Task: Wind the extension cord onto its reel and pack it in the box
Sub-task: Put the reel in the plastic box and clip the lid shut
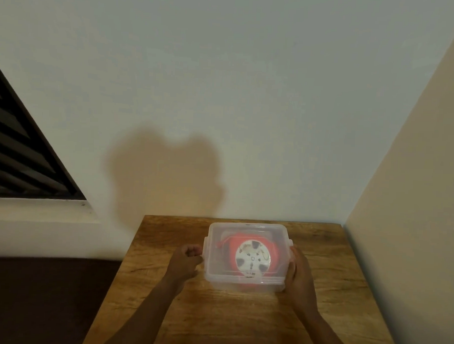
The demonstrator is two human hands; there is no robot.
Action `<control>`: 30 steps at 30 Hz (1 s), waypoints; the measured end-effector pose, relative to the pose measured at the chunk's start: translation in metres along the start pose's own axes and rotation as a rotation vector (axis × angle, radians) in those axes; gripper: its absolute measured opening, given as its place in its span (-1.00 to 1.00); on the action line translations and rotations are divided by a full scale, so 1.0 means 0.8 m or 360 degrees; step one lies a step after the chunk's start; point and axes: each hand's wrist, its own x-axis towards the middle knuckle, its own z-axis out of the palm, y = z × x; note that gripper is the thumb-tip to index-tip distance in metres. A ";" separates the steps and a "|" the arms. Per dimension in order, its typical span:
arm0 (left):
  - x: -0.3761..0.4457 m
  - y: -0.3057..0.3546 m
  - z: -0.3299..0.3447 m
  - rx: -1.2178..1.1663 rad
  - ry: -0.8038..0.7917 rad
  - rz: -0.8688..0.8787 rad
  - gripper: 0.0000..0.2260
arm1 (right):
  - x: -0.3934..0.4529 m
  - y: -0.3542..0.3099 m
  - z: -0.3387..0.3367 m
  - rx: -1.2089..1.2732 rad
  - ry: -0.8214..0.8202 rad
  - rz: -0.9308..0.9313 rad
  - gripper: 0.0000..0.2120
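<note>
Clear plastic box sits on the wooden surface, close to the far edge and roughly midway between the left and right edges. Lid is on the box; whether the side latches are snapped down cannot be told.

Inside the box: orange reel lying flat, its white round face turned up, dark openings visible on that face. Cord itself is not clearly made out through the cloudy plastic; an orange bit shows near the box's left wall.

Left hand is at the box's left side, fingers curled into a loose fist, knuckles touching or just beside the left latch area. It grips nothing that can be seen.

Right hand lies flat against the box's right wall, fingers together and pointing toward the far edge, palm pressed to the plastic near the front right corner.

Both forearms reach in from the near edge, angled inward toward the box. A shadow falls on the wall beyond the far edge.
</note>
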 end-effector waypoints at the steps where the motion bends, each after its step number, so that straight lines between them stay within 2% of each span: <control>1: 0.000 0.003 -0.002 0.0010 -0.0034 -0.0037 -0.72 | 0.001 0.000 0.000 0.0017 -0.0033 -0.0003 -0.58; 3: 0.001 0.008 -0.004 0.0032 -0.0135 -0.0089 -0.70 | 0.002 0.002 -0.003 0.0079 -0.0109 0.0032 -0.55; 7: 0.002 0.004 -0.004 -0.0016 -0.0306 -0.0226 -0.84 | 0.002 0.009 -0.007 0.0356 -0.0255 0.0322 -0.52; 10: -0.001 0.000 -0.007 -0.0119 -0.0442 -0.0254 -0.82 | 0.001 0.011 -0.006 0.0710 -0.0309 0.0598 -0.60; 15: -0.004 0.003 -0.010 -0.0175 -0.0462 -0.0277 -0.81 | 0.004 0.009 -0.018 0.1046 -0.0372 0.0830 -0.71; 18: -0.009 0.005 -0.010 -0.0212 -0.0480 -0.0289 -0.81 | 0.014 0.010 -0.027 0.0992 -0.0253 0.0912 -0.78; 20: -0.012 0.004 -0.009 -0.0219 -0.0483 -0.0280 -0.81 | 0.018 0.010 -0.029 0.0900 -0.0168 0.0922 -0.73; 22: -0.015 0.004 -0.007 -0.0233 -0.0488 -0.0274 -0.82 | 0.020 0.009 -0.029 0.0723 -0.0088 0.0823 -0.67; 25: -0.018 0.003 -0.005 -0.0268 -0.0469 -0.0269 -0.82 | 0.020 0.006 -0.026 0.0559 -0.0108 0.0652 -0.75; 30: -0.017 -0.001 -0.002 -0.0288 -0.0444 -0.0265 -0.82 | 0.012 0.003 -0.010 0.0293 -0.0064 0.0492 -0.64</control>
